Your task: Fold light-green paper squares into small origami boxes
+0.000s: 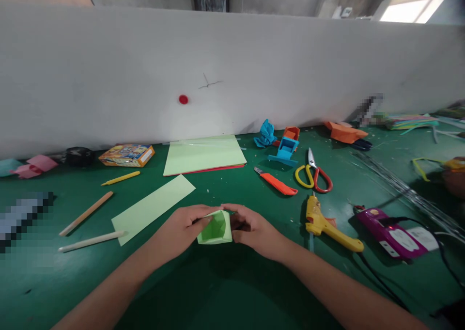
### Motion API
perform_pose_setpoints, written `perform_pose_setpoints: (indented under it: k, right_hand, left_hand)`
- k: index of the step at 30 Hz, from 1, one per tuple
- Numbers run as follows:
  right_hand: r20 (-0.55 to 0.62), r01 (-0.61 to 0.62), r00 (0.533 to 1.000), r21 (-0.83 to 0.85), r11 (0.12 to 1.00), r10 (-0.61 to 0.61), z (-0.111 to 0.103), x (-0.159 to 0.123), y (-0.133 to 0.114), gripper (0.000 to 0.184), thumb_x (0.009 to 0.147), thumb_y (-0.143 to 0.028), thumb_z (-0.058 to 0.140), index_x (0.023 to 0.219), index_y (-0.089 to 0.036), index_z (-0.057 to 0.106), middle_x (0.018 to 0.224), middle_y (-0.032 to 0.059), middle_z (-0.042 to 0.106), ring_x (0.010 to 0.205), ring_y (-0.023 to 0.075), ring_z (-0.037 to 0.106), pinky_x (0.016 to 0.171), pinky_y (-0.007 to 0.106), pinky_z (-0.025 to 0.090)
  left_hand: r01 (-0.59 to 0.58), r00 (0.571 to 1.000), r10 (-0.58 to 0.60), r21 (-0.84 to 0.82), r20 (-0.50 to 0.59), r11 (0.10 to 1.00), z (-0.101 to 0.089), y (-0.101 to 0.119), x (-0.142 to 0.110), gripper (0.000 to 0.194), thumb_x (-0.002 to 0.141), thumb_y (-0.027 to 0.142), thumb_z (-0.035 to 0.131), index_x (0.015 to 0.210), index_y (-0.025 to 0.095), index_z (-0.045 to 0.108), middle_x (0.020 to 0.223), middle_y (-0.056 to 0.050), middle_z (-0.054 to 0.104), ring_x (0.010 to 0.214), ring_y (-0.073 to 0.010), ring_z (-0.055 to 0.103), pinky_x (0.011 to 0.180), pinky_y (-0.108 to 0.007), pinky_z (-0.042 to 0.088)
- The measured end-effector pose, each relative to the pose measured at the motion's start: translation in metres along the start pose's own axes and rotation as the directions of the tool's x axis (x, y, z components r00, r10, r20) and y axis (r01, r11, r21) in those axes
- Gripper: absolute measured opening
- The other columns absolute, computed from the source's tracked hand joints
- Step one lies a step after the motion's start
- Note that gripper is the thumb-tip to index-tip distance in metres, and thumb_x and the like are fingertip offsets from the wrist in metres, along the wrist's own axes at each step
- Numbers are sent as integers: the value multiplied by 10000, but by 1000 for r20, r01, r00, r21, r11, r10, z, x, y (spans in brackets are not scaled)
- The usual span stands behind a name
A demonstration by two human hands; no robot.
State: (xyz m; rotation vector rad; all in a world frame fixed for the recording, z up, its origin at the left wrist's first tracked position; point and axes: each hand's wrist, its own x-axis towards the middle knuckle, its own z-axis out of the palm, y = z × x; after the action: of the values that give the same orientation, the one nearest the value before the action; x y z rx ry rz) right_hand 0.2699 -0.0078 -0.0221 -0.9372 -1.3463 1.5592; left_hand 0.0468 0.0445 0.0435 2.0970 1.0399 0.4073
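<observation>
A small open box folded from light green paper [216,228] is held just above the table in front of me, its hollow side turned toward me. My left hand [189,226] grips its left wall, the thumb pressed at the upper edge. Around the box's right side curl the fingers of my right hand [252,228], some of them hidden behind it. A light green paper strip [154,209] lies to the left, with a pale stick [90,241] touching its lower end. Beyond my hands is a stack of green paper sheets [205,154].
To the right lie an orange utility knife [278,183], scissors [313,172], a yellow glue gun [329,226] with a cord, and a purple power strip [394,233]. Blue folded paper [286,150] stands near the white partition [119,78]. Leftward are a yellow pen [121,178] and small carton [127,155].
</observation>
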Motion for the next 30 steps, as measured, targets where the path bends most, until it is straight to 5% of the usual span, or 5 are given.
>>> perform_pose_setpoints:
  k: [9, 15, 22, 30]
  right_hand:
    - [34, -2, 999, -21, 1000, 3, -1, -2, -3, 653, 777, -170, 703, 1401, -239, 526, 1105, 52, 699, 896, 173, 632, 782, 332, 507]
    - [-23, -53, 998, -8, 999, 53, 0, 1, -1, 577, 817, -280, 746, 1365, -221, 575, 820, -18, 648, 712, 143, 606, 670, 301, 516]
    - [-26, -46, 999, 12, 999, 46, -2, 3, 3, 559, 829, -402, 773, 1331, -225, 603, 868, 0, 672, 749, 146, 622, 649, 286, 540]
    - [-21, -75, 997, 22, 997, 75, -1, 2, -2, 492, 814, -453, 778, 1225, -200, 690, 867, 9, 693, 734, 128, 620, 626, 250, 516]
  left_hand:
    - [24, 998, -15, 165, -58, 986, 2, -1, -1, 351, 977, 366, 490, 1199, 329, 761, 1220, 21, 751, 1094, -237, 708, 954, -328, 549]
    - [17, 993, 13, 255, -117, 967, 11, 1, -3, 465, 952, 250, 447, 1365, 316, 650, 1346, 2, 684, 1158, -228, 680, 941, -333, 565]
    - [-97, 975, 173, 429, -142, 898, 11, -1, -6, 414, 997, 363, 452, 1330, 257, 675, 1323, -46, 696, 1220, -255, 636, 1034, -397, 529]
    - [-220, 953, 289, 448, -90, 866, 8, 2, -7, 372, 1045, 344, 417, 1198, 267, 747, 1292, -48, 703, 1148, -235, 670, 996, -372, 541]
